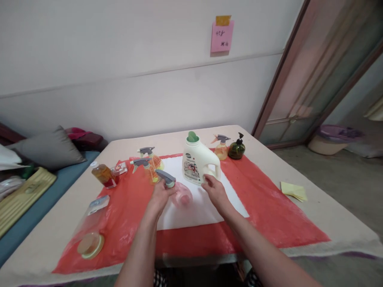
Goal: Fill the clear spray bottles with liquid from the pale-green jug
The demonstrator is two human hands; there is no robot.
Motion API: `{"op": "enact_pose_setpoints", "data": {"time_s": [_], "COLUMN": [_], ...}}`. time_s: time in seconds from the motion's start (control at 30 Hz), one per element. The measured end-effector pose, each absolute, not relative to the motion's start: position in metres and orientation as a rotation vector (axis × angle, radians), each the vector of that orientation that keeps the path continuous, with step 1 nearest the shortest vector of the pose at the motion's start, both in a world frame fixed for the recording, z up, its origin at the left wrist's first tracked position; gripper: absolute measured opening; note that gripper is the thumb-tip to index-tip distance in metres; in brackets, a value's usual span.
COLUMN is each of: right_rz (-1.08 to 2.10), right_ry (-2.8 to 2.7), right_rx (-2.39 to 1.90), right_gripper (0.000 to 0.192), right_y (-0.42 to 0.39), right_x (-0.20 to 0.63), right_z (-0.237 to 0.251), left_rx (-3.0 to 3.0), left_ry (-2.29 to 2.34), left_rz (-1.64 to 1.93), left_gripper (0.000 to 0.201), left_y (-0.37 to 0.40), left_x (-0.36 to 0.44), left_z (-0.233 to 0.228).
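Note:
My left hand is closed around the neck of a pink spray bottle with a grey trigger head. The bottle is tilted, its round base towards the right, over a white sheet. My right hand has its fingers curled at the lower end of the handle of a cream detergent jug. The jug stands close to upright on the white sheet, and something green shows in its mouth. My right fingertips are partly hidden against the jug.
Left of the sheet stand two orange spray bottles and an amber bottle. Behind right are another spray bottle and a green pump bottle. A round lidded jar lies front left; yellow paper slips lie right.

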State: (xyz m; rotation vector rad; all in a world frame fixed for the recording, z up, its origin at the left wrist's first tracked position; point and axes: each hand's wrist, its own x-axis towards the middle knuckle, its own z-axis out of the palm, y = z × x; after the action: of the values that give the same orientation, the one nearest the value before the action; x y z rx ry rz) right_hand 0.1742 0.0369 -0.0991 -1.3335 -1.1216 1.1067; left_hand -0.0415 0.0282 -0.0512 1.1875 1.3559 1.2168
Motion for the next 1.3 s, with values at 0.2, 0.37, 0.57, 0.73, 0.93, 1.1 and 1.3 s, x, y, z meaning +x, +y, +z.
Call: {"op": "enact_pose_setpoints", "data": {"time_s": [0.2,0.37,0.57,0.73,0.93,1.1,1.3], "right_rz": [1.735,1.796,1.617,1.554,1.852,2.254,2.215], "right_ry": [-0.923,-0.750,-0.800,-0.879,-0.778,-0.628,-0.586], "right_rx": [-0.860,-0.650,-0.733,-0.827,-0.839,-0.838,-0.669], "right_gripper": [0.074,0.076,0.082,0.080,0.060,0.072,0.069], "right_y": [0.004,-0.005,-0.008,-0.012,-0.013,-0.015,-0.023], "right_x": [0.146,0.133,0.129,0.134,0.141,0.142,0.138], "right_z": [-0.079,-0.065,-0.065,-0.059,-0.057,-0.060,-0.058], "left_rx": [0.810,0.773,0.737,0.805,0.886,0.932,0.884], "left_ry": [1.028,0.937,0.940,0.941,0.854,0.780,0.804], "left_rz": [1.334,1.347,1.442,1.421,1.382,1.352,1.485], "left_gripper": [0.042,0.037,0.036,0.033,0.029,0.027,0.027], "left_y": [0.013,0.009,0.013,0.014,0.010,0.005,0.010], "left_x": [-0.049,-0.046,-0.041,-0.042,-0.042,-0.035,-0.033], "left_z": [-0.024,-0.018,-0.020,-0.022,-0.020,-0.015,-0.016]}}
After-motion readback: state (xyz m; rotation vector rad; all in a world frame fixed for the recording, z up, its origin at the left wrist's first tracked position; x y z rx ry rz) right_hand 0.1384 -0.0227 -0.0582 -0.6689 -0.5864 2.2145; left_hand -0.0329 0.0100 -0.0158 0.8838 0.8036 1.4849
